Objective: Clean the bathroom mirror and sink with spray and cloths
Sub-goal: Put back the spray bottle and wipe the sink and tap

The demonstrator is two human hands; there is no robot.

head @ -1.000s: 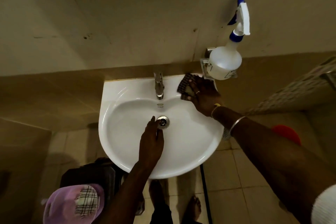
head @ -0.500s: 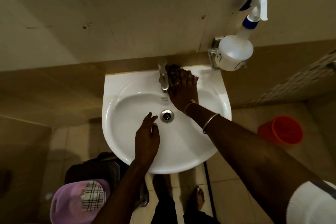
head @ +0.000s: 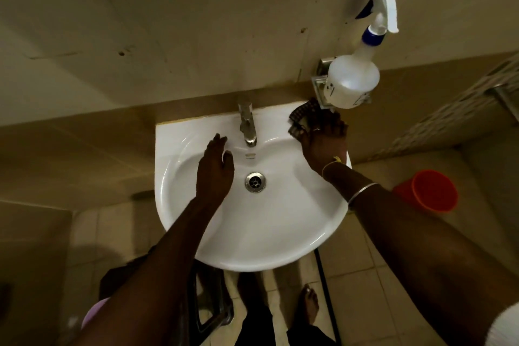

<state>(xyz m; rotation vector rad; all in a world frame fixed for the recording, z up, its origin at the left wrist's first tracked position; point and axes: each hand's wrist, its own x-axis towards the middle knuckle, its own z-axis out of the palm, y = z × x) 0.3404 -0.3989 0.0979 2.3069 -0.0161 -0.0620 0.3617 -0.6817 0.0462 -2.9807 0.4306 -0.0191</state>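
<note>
A white sink (head: 252,233) hangs on the wall with a chrome tap (head: 247,123) at its back and a drain (head: 255,182) in the middle. My right hand (head: 323,143) presses a dark checked cloth (head: 302,118) onto the sink's back right corner. Flat in the basin, left of the tap, lies my left hand (head: 214,168), fingers apart and holding nothing. A white spray bottle (head: 352,78) with a blue and white trigger stands on a small metal holder just beyond the cloth.
An orange bucket (head: 427,191) stands on the tiled floor at the right. A dark stand (head: 213,309) and a pink basket (head: 92,314) sit below the sink at the left. My bare feet show under the basin.
My right hand slid the cloth from beside the tap back to the right rear corner. My left hand moved up the basin from near the drain toward the tap's left.
</note>
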